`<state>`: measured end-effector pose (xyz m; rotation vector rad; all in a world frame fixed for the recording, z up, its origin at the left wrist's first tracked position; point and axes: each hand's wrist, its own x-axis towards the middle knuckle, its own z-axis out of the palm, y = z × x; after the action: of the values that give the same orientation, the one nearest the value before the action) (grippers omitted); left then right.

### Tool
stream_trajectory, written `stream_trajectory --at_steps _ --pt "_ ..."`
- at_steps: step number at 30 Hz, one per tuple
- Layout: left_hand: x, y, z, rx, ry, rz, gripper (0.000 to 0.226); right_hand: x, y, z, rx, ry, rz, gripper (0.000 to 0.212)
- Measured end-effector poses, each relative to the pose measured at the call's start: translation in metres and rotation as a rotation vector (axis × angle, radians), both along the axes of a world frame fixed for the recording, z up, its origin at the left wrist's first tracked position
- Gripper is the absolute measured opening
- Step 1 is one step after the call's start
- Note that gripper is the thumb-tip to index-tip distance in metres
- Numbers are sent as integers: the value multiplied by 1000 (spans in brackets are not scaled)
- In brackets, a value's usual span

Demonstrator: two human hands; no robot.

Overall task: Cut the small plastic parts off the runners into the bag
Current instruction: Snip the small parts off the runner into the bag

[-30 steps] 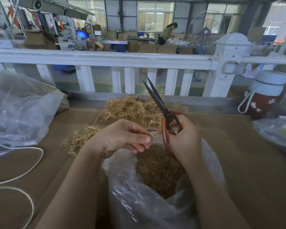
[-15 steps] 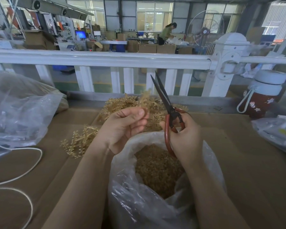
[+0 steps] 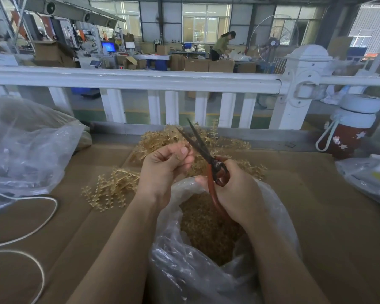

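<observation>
Head view, looking down at a cardboard-covered worktop [image 3: 316, 216]. The left hand [image 3: 162, 167] has its fingers curled and pinched together just beside the scissors [image 3: 203, 150]; what it pinches is too small to make out, though a runner is the likely guess. The right hand [image 3: 235, 189] is clamped on the red handles, and the dark blades stand parted, tips pointing up and away. Both hands hang over the mouth of the clear bag [image 3: 206, 270], which already holds a deep layer of cut tan parts [image 3: 206, 227]. Uncut runners lie in a heap [image 3: 158, 139] behind the hands and in a smaller cluster [image 3: 110, 189] to the left. The step in hand appears to be the cut itself: the next move calls for feeding the pinched piece between the blades and closing them so that the part drops into the bag, not onto the cardboard. Hidden or unclear: the pinched piece, the lower handle loop behind the right palm, and the bag's near edge, cut off by the frame. A second plastic bag [image 3: 31, 150], a white cord [image 3: 37, 227] and a red bottle [image 3: 347, 137] stand well apart.
</observation>
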<state>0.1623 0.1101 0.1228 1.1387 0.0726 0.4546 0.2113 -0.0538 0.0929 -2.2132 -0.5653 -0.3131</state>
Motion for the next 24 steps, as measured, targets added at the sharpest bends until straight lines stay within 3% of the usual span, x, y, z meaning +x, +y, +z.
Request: stream_trajectory --at_steps 3,8,15,24 --pt "-1 -1 1 26 -31 1 7 -1 1 0 -69 -14 0 68" --pt "-1 -2 0 54 -15 19 20 -2 0 1 -101 -115 -35 70" --pt "-1 -3 1 39 -24 16 8 -4 -1 2 -107 -180 -62 77" --pt "-3 -3 3 18 -26 -2 10 -2 -1 -1 -121 -240 -86 76"
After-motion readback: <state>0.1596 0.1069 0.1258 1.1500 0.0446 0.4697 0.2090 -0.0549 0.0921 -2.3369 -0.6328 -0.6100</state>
